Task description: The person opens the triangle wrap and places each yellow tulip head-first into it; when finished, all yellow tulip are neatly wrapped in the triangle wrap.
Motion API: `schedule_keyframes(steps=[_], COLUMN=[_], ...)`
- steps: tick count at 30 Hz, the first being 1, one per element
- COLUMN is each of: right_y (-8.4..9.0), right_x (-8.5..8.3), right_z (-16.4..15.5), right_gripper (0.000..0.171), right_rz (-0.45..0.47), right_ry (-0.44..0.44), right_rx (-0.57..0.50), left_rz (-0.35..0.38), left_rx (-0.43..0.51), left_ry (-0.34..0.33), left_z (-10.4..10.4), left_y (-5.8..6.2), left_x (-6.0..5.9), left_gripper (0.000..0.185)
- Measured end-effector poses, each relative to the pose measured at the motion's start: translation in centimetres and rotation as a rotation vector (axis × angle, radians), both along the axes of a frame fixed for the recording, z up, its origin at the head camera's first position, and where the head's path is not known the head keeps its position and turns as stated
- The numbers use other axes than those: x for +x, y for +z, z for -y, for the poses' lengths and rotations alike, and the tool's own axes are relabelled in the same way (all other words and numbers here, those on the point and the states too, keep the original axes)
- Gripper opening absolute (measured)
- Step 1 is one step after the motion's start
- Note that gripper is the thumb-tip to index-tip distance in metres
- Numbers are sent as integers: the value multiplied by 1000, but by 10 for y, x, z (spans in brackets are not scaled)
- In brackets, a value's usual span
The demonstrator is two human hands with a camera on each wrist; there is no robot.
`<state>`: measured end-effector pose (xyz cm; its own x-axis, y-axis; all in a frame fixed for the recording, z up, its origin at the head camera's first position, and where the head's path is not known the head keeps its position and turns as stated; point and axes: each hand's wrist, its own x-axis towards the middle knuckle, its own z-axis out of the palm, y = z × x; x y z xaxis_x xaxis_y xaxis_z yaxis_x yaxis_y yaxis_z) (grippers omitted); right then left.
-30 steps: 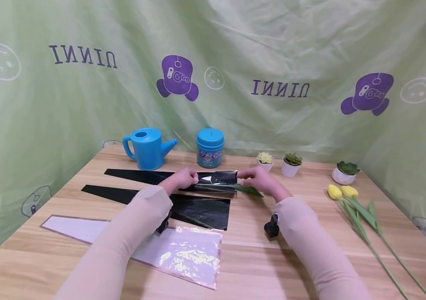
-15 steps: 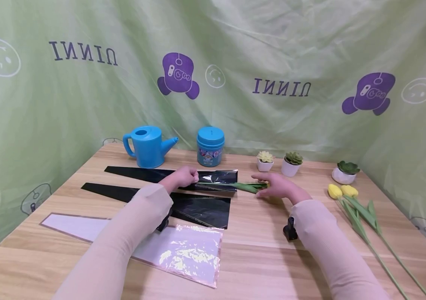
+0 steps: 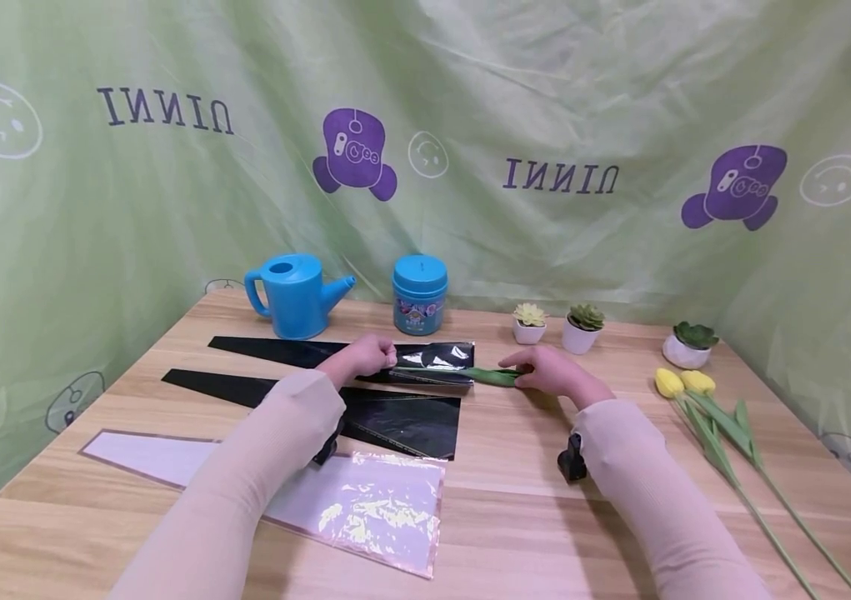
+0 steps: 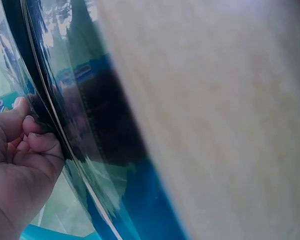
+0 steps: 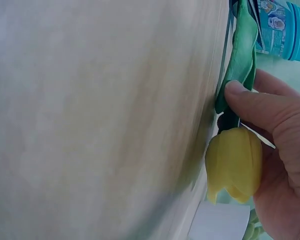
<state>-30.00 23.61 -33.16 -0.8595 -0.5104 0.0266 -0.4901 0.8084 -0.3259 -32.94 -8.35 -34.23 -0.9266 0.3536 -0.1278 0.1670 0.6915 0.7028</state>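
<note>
I have my left hand (image 3: pixel 362 357) curled around the open end of a black wrapper (image 3: pixel 425 361), fingers (image 4: pixel 37 142) and thumb pinching its glossy edge; the left wrist view shows the film clamped tight between them. This wrapper lies toward the far side of the desk (image 3: pixel 515 517), near the middle, its narrow tip running off to the left.

My right hand (image 3: pixel 556 372) holds a tulip (image 5: pixel 234 162) by the top of its stem, just right of the wrapper. In the right wrist view my thumb (image 5: pixel 262 107) presses on the stem right above the yellow bloom, and the bloom sits in my curled palm. The green leaf and stem (image 3: pixel 491 376) reach leftward from my hand into the mouth of the wrapper, so the flower lies flat on the desk with the bloom end outside the film.

A second black wrapper (image 3: pixel 395 417) lies nearer to me, and a pale pink wrapper (image 3: pixel 365 508) lies closer still, toward the near left corner. Two more yellow tulips (image 3: pixel 683 383) rest by the right edge, stems pointing toward me. Along the far edge stand a blue watering can (image 3: pixel 293 296), a blue jar (image 3: pixel 420 294) and three small potted plants (image 3: pixel 584 327). A green cloth (image 3: pixel 545 83) hangs behind the desk.
</note>
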Motion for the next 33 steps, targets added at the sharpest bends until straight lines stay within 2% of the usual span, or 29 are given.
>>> schedule_keyframes(steps=[13, 16, 33], right_y=[1, 1, 0], right_x=[-1, 0, -6], right_z=[9, 15, 45], right_gripper=[26, 25, 20], right_rz=[-78, -87, -120], right_ry=[20, 31, 18], right_rx=[-74, -119, -240], left_rz=[17, 13, -50], left_rx=[-53, -57, -94], left_ry=[-5, -15, -64], left_z=[-6, -7, -10], left_y=[3, 3, 8], left_x=[2, 2, 1], left_gripper=[19, 18, 18])
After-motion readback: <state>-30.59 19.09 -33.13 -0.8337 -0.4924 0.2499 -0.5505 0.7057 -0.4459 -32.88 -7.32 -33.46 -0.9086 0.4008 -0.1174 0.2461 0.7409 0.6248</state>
